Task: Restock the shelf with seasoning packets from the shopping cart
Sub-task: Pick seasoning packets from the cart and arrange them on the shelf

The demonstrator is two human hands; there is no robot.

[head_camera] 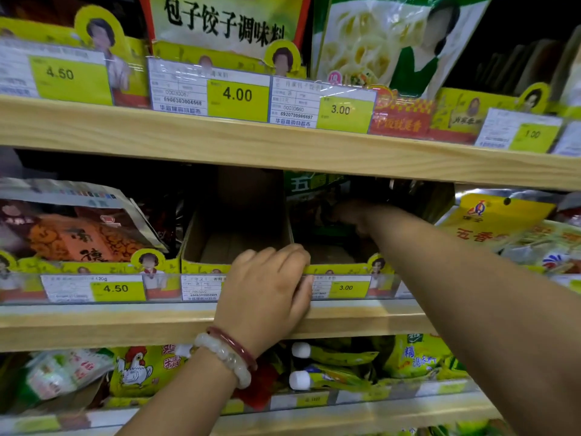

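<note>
My left hand (270, 287), with bracelets on the wrist, grips the front lip of the yellow cardboard display boxes (201, 265) on the middle shelf (125, 322), fingers curled over the edge. The left box (239, 228) has a bare bottom. My right hand (355, 215) reaches deep into the box to its right, in the dim space under the upper shelf. Its fingers are curled on dark green seasoning packets (309, 190) standing there. How many packets it holds is hidden by the dark.
Orange-and-red packets (78, 228) fill the box at the left, and yellow packets (500, 225) lie at the right. The upper shelf board (283, 146) hangs low over the boxes. Price tags (116, 287) line the rail. Chicken-powder bags (138, 369) sit on the shelf below.
</note>
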